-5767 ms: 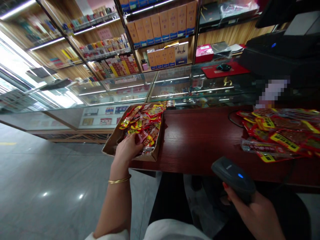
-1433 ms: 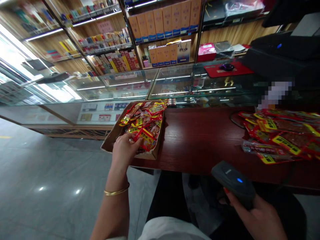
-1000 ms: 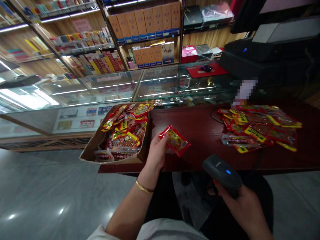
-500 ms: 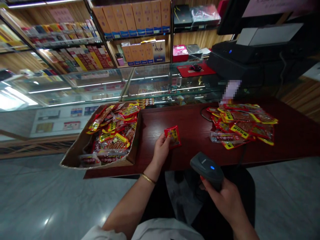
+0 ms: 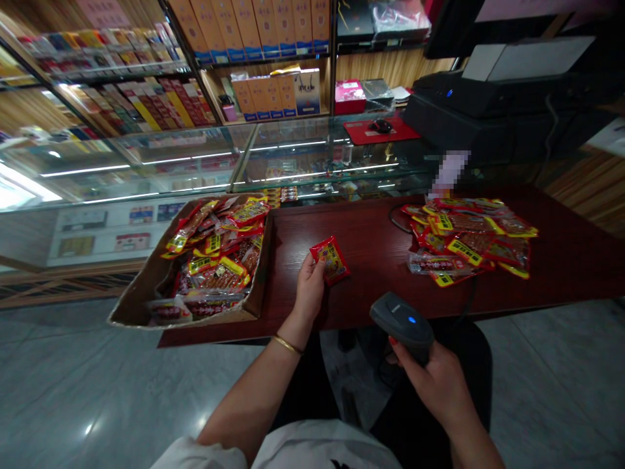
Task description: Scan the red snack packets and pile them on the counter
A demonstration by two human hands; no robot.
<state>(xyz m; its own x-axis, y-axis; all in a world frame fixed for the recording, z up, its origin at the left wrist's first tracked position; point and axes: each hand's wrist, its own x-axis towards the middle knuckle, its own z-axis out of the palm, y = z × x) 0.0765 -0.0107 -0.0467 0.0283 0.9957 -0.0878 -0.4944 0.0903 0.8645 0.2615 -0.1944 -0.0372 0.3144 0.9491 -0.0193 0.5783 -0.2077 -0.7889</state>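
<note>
My left hand [image 5: 310, 284] pinches the left edge of a small red snack packet [image 5: 334, 262] with yellow print, its face turned up over the brown table. In my right hand [image 5: 434, 374] is a dark grey barcode scanner [image 5: 401, 327], its blue light lit and its head pointing up and left toward the packet, a short gap away. To the left stands a cardboard box [image 5: 261, 286] filled with red and yellow snack packets [image 5: 219, 277]. A loose pile of similar packets [image 5: 471, 241] lies on the right of the table.
The dark red-brown table [image 5: 371, 228] runs across in front of me. Behind it is a glass display counter [image 5: 195, 153] with a mouse [image 5: 381, 126] on a red mat. Black equipment [image 5: 488, 124] stands at the back right, near shelves of boxed goods [image 5: 263, 29].
My left hand has turned the red packet, so its face now shows more fully and its tilt differs. The scanner stays in my right hand, almost unmoved. The view has shifted slightly.
</note>
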